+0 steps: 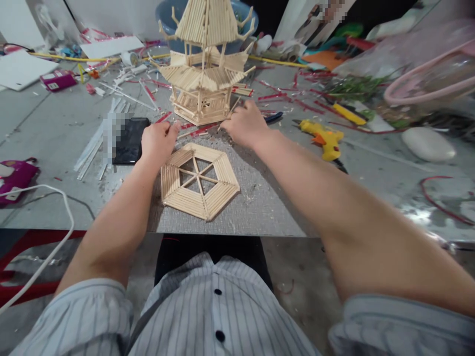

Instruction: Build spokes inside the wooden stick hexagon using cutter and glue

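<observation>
A pagoda model of pale wooden sticks (202, 74) stands upright on the table, its tiered roofs rising past the top edge. By the front right of its base, my right hand (245, 123) is closed with bent fingers; a thin stick shows beside them, but whether it is gripped is unclear. My left hand (159, 141) is curled over the table, left of the base, its fingertips near red strips (204, 129); anything in them is hidden. Flat between my forearms lies a hexagonal stick frame (220, 198) with spokes crossing its open middle.
Left of my left hand lies a black phone (131, 141) beside clear glue sticks (98, 141). A yellow glue gun (324, 138) and a yellow-handled cutter (349, 113) rest at right. Behind the pagoda is a blue basin (165, 15). A white cable (69, 212) hangs over the left edge.
</observation>
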The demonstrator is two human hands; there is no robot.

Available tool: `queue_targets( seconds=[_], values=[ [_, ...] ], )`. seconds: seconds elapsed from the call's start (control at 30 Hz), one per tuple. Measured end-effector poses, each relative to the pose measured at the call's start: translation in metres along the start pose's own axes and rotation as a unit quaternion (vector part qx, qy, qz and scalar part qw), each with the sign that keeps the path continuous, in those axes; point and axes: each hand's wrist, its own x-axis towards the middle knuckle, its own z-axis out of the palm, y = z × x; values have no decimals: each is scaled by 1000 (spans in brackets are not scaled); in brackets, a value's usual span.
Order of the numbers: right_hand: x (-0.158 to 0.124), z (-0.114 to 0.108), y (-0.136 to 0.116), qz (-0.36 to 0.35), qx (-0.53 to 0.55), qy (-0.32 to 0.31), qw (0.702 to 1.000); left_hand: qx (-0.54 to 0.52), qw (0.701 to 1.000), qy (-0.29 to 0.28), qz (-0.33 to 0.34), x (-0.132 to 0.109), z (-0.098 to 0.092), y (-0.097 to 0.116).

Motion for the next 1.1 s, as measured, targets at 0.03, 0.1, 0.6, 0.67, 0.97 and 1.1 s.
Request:
queue_targets(
  seconds=[0.03, 0.1, 0.6, 0.67, 0.97, 1.1],
  values=[
    [6, 4, -1, -12, 4, 4, 1000, 4, 999, 26, -23, 0, 1, -1],
    [17, 11, -1, -37, 9, 0, 999, -10, 998, 48, -26, 1, 3, -2],
    [29, 7, -2, -170, -130, -61, 975, -14, 1000, 18, 19, -2, 9, 1],
    [29, 4, -1, -178, -120, -71, 974, -14, 1000, 20, 17, -2, 9, 1],
    [14, -10, -8, -216, -76, -27, 973, 3, 1000, 10, 10, -1, 11, 1],
    [14, -2, -10, -195, -135, -46, 970, -3, 1000, 11, 17, -1, 13, 1]
  ],
)
